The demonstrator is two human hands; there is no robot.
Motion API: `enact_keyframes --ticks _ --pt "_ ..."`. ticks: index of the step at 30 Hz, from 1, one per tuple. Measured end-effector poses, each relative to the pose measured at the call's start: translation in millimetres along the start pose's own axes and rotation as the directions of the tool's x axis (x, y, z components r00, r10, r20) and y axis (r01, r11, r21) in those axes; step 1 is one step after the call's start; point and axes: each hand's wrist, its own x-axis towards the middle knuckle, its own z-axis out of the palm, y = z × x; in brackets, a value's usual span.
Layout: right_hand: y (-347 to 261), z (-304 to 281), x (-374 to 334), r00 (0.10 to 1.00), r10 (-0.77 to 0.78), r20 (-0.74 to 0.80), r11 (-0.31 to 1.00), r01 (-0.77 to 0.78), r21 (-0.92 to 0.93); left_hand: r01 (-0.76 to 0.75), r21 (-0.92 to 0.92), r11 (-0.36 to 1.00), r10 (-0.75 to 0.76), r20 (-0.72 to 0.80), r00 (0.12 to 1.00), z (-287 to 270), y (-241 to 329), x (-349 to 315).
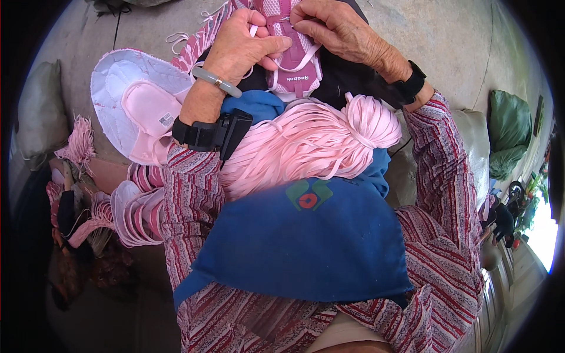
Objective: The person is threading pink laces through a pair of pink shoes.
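Note:
A pink shoe upper (292, 57) with a mesh front and a darker pink tongue lies at the top of the view, over my dark-clothed lap. My left hand (240, 47) is closed on its left side, with a flat pale pink shoelace (305, 60) showing between the fingers. On the other side my right hand (336, 28) pinches close to the lacing; its fingertips partly hide what they grip, which looks like the shoelace. The lace hangs in a loop across the tongue. A thick bundle of pink shoelaces (300, 144) rests on my blue apron (306, 241), nearer to me.
White-and-pink shoe uppers (132, 97) lie beside my left forearm, with a stack of more uppers (138, 212) below. Further left are pink laces (80, 141) and a greyish sack (41, 109). A green sack (509, 129) stands on the concrete floor (438, 35) at right.

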Motion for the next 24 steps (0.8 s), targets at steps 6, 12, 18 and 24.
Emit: enact_keyframes --ticks 6,12,18,24 --pt "-13 -3 -4 0.996 -0.004 -0.094 0.997 -0.002 -0.072 -0.033 -0.066 0.997 0.034 0.017 0.999 -3 -6 3" --pt "-16 6 -7 0.970 0.070 -0.233 0.993 -0.089 -0.072 -0.028 -0.096 0.995 0.031 0.026 0.999 2 -6 9" --pt "-29 11 3 0.885 0.330 -0.327 0.943 -0.292 0.161 -0.038 -0.083 0.996 0.039 0.009 0.999 -4 -8 4" --pt "-29 17 3 0.905 0.275 -0.323 0.961 -0.261 0.086 -0.044 -0.092 0.995 0.044 -0.007 0.999 -3 -10 4"
